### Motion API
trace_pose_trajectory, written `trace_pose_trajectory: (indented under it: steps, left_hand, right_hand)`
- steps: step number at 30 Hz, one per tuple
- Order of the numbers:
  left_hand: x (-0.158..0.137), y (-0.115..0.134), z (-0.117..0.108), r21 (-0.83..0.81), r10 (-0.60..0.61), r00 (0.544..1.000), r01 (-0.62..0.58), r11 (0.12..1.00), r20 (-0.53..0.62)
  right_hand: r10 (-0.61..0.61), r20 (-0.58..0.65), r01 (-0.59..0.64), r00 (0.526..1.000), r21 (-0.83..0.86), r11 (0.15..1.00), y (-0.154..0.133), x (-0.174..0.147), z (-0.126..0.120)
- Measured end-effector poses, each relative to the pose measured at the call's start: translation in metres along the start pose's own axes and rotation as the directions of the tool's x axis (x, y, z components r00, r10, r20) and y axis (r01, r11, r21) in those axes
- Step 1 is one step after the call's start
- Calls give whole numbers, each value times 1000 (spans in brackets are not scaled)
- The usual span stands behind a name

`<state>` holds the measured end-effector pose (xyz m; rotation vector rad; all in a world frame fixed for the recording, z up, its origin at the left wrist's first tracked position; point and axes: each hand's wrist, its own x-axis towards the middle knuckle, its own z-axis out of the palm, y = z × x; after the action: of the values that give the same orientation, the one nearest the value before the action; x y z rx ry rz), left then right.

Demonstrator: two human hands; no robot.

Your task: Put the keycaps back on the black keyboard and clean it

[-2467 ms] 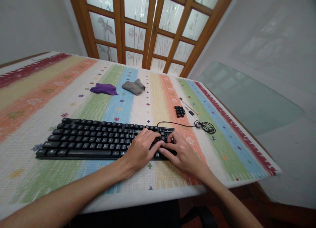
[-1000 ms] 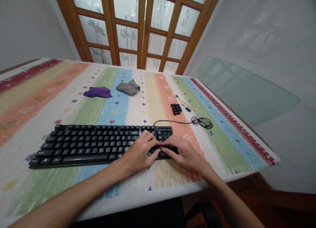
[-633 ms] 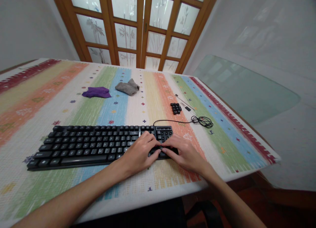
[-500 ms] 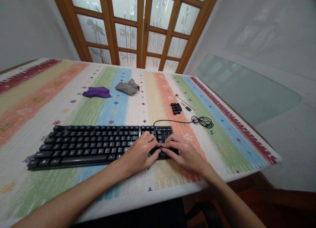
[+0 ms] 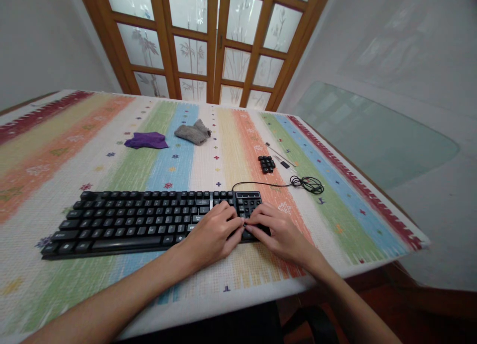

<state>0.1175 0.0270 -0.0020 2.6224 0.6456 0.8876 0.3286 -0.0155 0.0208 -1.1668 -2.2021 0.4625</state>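
A black keyboard [image 5: 130,222] lies flat along the near side of the table. Over its number pad, my left hand [image 5: 216,230] comes in from the left with fingertips pinched together. My right hand [image 5: 278,230] meets it from the other side, thumb and forefinger also closed. The fingertips of both nearly touch at the pad; whatever is between them is too small and covered to make out. Bare sockets without caps show in part of the number pad. Beyond the right hand sits a cluster of loose black keycaps [image 5: 267,164].
The keyboard's coiled cable [image 5: 307,184] rests to the right. Near the keycaps are a thin stick-like tool [image 5: 279,153] and a small black piece [image 5: 285,165]. Farther back lie a purple cloth [image 5: 146,140] and a grey cloth [image 5: 193,132]. The striped tablecloth [image 5: 335,230] covers the table.
The left fingers have drawn in slightly at the number pad, the thumb tucking closer. The right hand stays almost in place. The view has shifted very slightly.
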Motion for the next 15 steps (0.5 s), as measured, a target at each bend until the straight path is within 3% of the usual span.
trace_pose_trajectory:
  steps: [9, 15]
  left_hand:
    - [0, -3, 1, 19, 14, 1000, -14, 1000, -12]
    - [1, 4, 1, 249, 167, 985, -171, 953, 38]
  right_hand:
    - [-18, 12, 18, 1000, 31, 999, 0, 1, 1]
    - [-45, 14, 46, 999, -103, 994, -2, 1, 3]
